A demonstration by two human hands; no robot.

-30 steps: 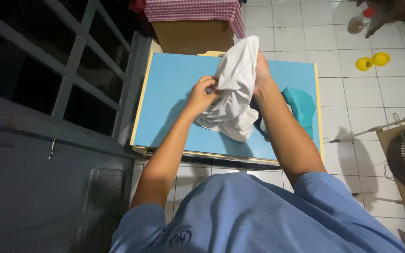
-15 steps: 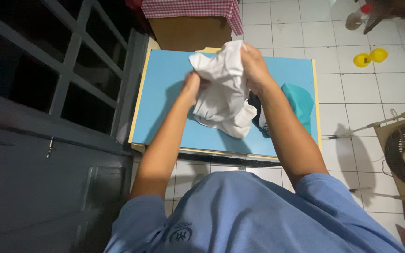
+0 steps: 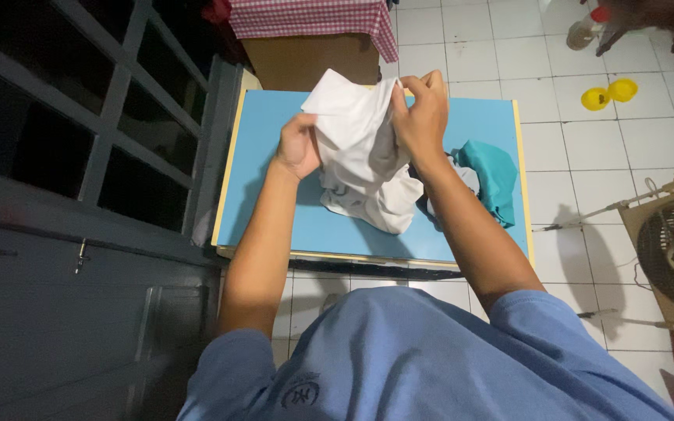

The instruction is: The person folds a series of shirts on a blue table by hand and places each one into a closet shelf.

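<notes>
As both hands grasp it, the white garment [image 3: 364, 148] hangs bunched above the blue table [image 3: 274, 132]: left hand [image 3: 298, 146] clenched on one edge, right hand [image 3: 423, 117] pinching its top, a teal cloth [image 3: 493, 175] beside.

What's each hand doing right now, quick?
Left hand: closed, gripping the white garment at its left side.
Right hand: closed, pinching the same garment's upper edge.
</notes>
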